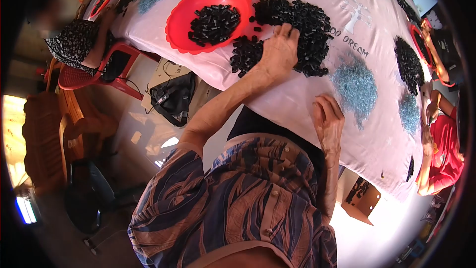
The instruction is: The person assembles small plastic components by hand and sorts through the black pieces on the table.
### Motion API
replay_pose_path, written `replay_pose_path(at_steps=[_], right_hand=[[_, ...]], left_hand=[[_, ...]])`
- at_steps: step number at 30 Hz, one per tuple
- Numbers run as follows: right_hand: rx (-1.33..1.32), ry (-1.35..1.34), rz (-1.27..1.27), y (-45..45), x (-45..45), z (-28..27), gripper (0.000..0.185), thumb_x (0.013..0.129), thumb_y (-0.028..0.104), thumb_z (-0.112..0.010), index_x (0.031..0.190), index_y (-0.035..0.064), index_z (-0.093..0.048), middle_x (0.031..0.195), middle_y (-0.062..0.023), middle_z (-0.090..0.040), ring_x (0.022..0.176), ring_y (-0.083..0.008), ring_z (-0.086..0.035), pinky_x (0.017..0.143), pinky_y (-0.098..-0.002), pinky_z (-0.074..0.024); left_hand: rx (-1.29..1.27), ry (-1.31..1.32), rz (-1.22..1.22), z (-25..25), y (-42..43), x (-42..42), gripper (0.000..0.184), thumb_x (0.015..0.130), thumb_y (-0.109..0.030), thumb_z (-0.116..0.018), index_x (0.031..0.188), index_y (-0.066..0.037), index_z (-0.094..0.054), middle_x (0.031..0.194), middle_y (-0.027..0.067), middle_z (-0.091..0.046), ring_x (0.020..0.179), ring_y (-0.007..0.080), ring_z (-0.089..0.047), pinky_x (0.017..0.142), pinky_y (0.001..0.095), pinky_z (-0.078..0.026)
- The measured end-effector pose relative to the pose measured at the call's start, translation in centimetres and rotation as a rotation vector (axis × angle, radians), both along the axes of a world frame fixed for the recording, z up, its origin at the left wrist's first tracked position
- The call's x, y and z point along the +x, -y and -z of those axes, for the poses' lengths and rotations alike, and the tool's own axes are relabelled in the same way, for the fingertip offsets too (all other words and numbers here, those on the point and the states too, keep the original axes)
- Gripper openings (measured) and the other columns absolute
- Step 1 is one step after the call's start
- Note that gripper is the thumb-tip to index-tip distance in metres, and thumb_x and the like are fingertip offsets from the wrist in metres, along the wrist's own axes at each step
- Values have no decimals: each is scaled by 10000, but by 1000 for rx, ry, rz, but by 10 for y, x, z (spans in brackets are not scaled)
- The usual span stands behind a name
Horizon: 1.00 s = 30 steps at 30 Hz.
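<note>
My left hand (280, 52) reaches into a heap of small black cylindrical pieces (311, 30) on the pink cloth, its fingers bent downward and pressed together. The fingertips are hidden, so what they grip cannot be made out. My right hand (328, 114) is near the cloth's front edge, its fingers curled toward the thumb; anything between them is too small to see. Right of the heap lies a pile of thin, shiny bluish pins or wires (356, 89). To the left, a red scalloped plastic basin (176, 25) holds more black pieces.
A pink printed cloth (292, 94) covers the table. At the left, a person in a patterned top (74, 45) sits by a red chair (130, 52). A person in red (441, 149) works at the right, near more piles. Below are a black bag (173, 97) and a cardboard box (364, 201).
</note>
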State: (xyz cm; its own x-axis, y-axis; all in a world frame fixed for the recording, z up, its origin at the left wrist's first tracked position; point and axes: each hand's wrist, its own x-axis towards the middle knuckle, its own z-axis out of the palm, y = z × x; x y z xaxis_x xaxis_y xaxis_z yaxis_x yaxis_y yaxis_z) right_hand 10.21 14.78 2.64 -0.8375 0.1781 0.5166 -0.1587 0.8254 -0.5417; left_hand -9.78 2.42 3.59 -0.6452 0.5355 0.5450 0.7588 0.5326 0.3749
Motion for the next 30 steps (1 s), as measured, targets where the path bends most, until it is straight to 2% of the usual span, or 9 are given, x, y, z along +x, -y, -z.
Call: replay_pose_path(at_steps=[6, 10, 12, 14, 16, 17, 23, 26, 30], right_hand=[[-7, 4, 4, -1, 1, 1, 172, 797, -38, -644, 968, -17, -657, 1003, -159, -645, 877, -342, -648, 775, -385, -529], [-27, 13, 5, 1, 1, -1, 173, 793, -42, -647, 962, -8, -655, 1000, -152, -645, 867, -344, -648, 763, -386, -529], [-33, 17, 8, 1, 1, -1, 171, 793, -44, -647, 959, -7, -653, 997, -151, -644, 866, -343, -647, 761, -386, -528], [-34, 15, 11, 1, 1, -1, 169, 792, -46, -646, 957, -7, -651, 994, -151, -644, 864, -342, -647, 758, -386, -527], [-31, 5, 5, 0, 1, 0, 169, 794, -46, -648, 959, -7, -650, 987, -151, -642, 860, -342, -646, 754, -385, -526], [-32, 7, 9, 0, 1, -1, 169, 794, -46, -648, 959, -7, -650, 987, -151, -642, 860, -342, -646, 754, -385, -526], [-21, -4, -1, 0, 1, -1, 158, 798, -45, -649, 953, -15, -647, 984, -153, -640, 847, -348, -643, 742, -384, -525], [-23, -6, 4, 0, 1, 0, 154, 798, -45, -650, 950, -18, -646, 976, -153, -639, 838, -348, -643, 731, -381, -526], [-37, -18, -3, 0, 2, -2, 150, 796, -45, -654, 943, -18, -644, 968, -152, -636, 831, -350, -643, 721, -382, -524]], left_hand=[[-170, 111, -298, 9, 16, -56, 390, 720, -65, -686, 1057, 51, -527, 1116, 217, -527, 1047, 387, -537, 866, 447, -518], [-187, 254, -283, 15, 24, -56, 386, 728, -84, -689, 1058, 47, -538, 1121, 217, -523, 1064, 390, -523, 903, 450, -490], [-104, 74, -234, 18, 27, -54, 353, 731, -84, -691, 1036, 40, -562, 1121, 211, -523, 1062, 393, -518, 927, 449, -466], [-86, 90, -211, 17, 27, -54, 312, 726, -73, -695, 1002, 22, -585, 1107, 203, -526, 1057, 395, -512, 930, 459, -456], [-64, 101, -180, 15, 27, -54, 320, 674, 18, -639, 993, 0, -639, 1052, 208, -589, 1052, 417, -530, 932, 445, -461], [-66, 103, -176, 15, 27, -54, 320, 674, 18, -639, 993, 0, -639, 1052, 208, -589, 1052, 417, -530, 932, 445, -461], [102, 100, -28, 26, 22, -52, 248, 714, 58, -607, 941, -16, -672, 946, 179, -640, 957, 378, -607, 809, 442, -516], [71, 104, 36, 28, 19, -50, 246, 728, 64, -609, 952, -15, -676, 924, 166, -652, 873, 346, -645, 751, 417, -537], [210, 191, 117, 23, 19, -39, 206, 760, 67, -614, 941, -8, -678, 900, 152, -666, 783, 302, -671, 700, 359, -547]])
